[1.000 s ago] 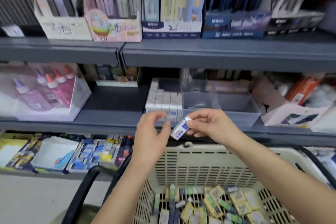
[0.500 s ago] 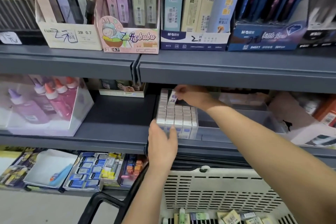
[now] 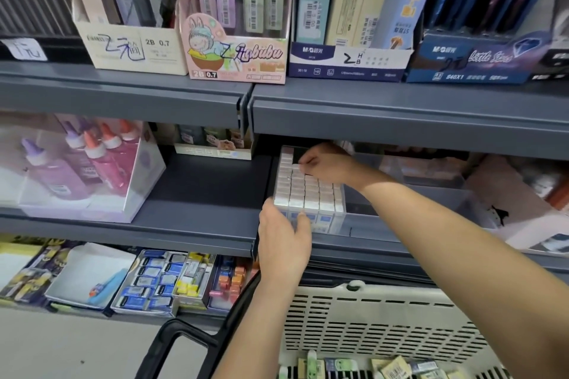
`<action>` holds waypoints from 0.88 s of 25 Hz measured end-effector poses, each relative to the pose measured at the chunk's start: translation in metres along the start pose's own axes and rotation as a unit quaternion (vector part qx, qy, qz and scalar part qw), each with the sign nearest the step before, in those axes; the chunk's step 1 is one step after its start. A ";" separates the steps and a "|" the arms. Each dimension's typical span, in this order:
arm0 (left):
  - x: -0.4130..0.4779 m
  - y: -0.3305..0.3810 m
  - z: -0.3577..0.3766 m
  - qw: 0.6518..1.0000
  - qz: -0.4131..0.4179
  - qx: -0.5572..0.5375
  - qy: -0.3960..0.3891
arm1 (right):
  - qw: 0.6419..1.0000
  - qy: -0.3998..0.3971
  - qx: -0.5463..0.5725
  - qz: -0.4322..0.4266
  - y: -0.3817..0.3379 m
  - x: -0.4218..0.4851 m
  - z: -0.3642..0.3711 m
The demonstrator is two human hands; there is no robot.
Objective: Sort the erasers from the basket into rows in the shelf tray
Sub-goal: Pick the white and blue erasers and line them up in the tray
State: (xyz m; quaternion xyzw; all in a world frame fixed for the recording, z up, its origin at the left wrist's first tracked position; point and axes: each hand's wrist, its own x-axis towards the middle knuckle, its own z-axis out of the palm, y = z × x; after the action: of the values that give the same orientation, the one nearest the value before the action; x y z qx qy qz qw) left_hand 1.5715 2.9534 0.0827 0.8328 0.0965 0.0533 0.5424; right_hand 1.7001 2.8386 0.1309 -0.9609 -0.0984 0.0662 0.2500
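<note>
A clear shelf tray sits on the middle shelf. Its left compartment holds upright white erasers packed in several rows, blue labels showing at the front. My right hand reaches deep under the upper shelf and pinches the top of one white eraser at the back of the second row. My left hand rests against the tray's front left corner, fingers lying straight on the front erasers. Below, the cream slotted basket holds several loose erasers in mixed wrappers.
The upper shelf's edge hangs low over the tray. A clear box of glue bottles stands at left on the same shelf. Pencil-lead boxes line the top shelf. Small stationery trays fill the lower shelf. The basket's black handle juts left.
My right hand carried the blue-labelled eraser from above the basket to the back of the tray and has lowered it into the row. My left hand moved onto the tray's front.
</note>
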 end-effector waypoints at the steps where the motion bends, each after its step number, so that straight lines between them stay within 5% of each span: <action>1: 0.000 0.000 0.000 1.000 0.000 0.000 -0.004 | 1.000 0.008 0.018 0.006 0.000 -0.002 -0.002; 7: -0.016 0.000 -0.003 1.000 0.011 0.012 -0.005 | 0.991 0.032 0.129 0.006 -0.001 -0.054 -0.026; 11: -0.060 0.004 -0.005 0.990 0.135 -0.014 0.037 | 0.981 0.119 0.146 -0.051 0.019 -0.163 -0.026; 14: -0.103 0.001 0.010 0.970 0.218 0.008 -0.106 | 0.957 0.089 0.276 0.006 0.059 -0.246 -0.003; 16: -0.122 -0.013 0.030 0.941 0.252 0.096 -0.204 | 0.965 0.022 0.255 0.058 0.090 -0.280 0.025; 19: -0.133 -0.043 0.058 0.935 0.146 0.141 -0.290 | 0.980 -0.106 0.120 0.114 0.132 -0.304 0.076; 22: -0.140 -0.073 0.072 0.939 -0.039 0.149 -0.307 | 0.948 -0.267 -0.020 0.175 0.156 -0.315 0.114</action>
State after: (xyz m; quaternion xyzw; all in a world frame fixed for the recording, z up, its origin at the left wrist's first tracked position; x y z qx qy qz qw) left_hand 1.4411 2.8868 -0.0106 0.8754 -0.0351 -0.2412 0.4175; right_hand 1.3983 2.6882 -0.0204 -0.9151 0.0074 0.3608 0.1800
